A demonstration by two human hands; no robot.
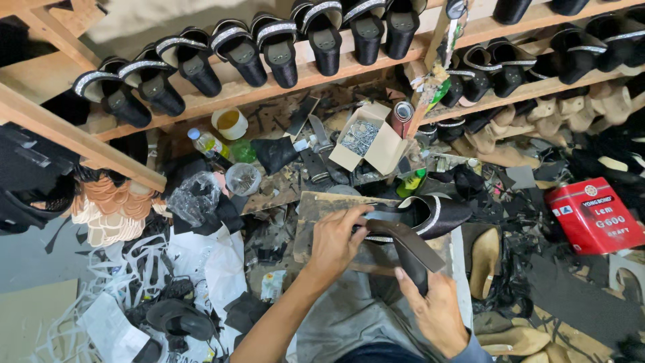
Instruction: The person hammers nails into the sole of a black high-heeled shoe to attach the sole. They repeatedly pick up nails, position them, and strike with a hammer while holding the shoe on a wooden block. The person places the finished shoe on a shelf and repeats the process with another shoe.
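Midway, judging by the loose sole: left hand [334,240] pinches the black shoe upper [430,214] over the wooden board [322,205]; right hand [437,310] grips the brown sole [411,243], not yet pressed flat

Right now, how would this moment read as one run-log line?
left hand: grips black shoe at its strap | right hand: holds heel end from below | under: wooden board | nearby: red tin, box of nails
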